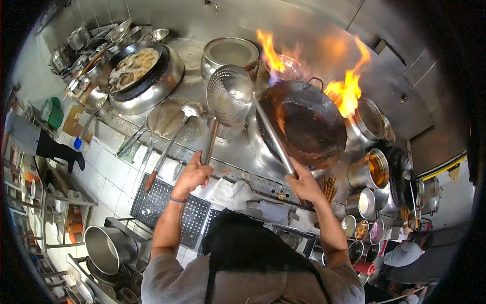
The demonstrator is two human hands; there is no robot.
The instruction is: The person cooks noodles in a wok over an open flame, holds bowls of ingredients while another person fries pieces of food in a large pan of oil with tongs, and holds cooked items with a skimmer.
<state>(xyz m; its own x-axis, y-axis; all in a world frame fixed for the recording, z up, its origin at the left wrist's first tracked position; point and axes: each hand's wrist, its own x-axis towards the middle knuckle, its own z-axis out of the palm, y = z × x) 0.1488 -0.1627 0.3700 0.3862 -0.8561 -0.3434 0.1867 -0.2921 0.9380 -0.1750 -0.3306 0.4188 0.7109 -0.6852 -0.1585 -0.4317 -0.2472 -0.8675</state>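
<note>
My left hand (193,175) is closed round the lower handle of a large perforated strainer (218,96), raised over the range to the left of a dark wok (311,126). In my right hand (306,182) is the end of a long metal ladle (273,134). The ladle slants up and left to the strainer, where its bowl appears to lie in or just over the perforated pan; whether they touch I cannot tell. Flames (347,93) rise behind and beside the wok. The wok's inside looks dark and oily.
Food bubbles in a wok of oil (134,68) at the left. A lidded-looking pot (230,53) stands behind the strainer. Another ladle (172,137) lies on the range's front edge. At right are a pot of amber liquid (377,167) and ingredient bowls; another person (405,253) is beyond.
</note>
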